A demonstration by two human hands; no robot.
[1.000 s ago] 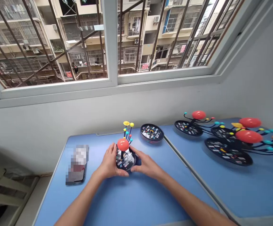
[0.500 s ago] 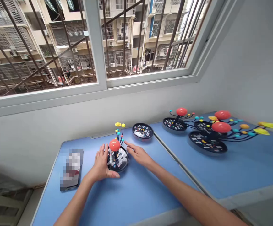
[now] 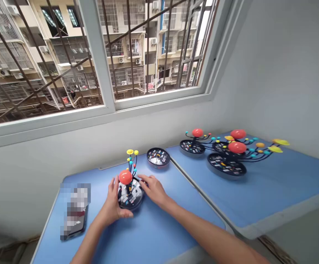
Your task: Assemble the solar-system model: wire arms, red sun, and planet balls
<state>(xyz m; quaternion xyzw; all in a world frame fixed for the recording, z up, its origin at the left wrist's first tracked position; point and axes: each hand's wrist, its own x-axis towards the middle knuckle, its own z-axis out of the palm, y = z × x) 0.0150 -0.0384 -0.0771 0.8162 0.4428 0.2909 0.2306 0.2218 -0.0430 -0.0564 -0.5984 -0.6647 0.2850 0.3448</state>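
Apt rm — barred window (image 3: 148,55); blue tbls (image 3: 272,194)

Bright daylight through window (image 3: 101,73), glare in right pane; faint soft shadows on blue table (image 3: 148,234); wide-angle bowing at frame edges.

I'm resting my fingers (image 3: 147,182) against the solar-system model's black plastic base (image 3: 130,201), its glossy finish catching the light. The smooth red plastic ball (image 3: 125,177) is shining too, while the blue tabletop (image 3: 151,234) is looking smooth and matt.
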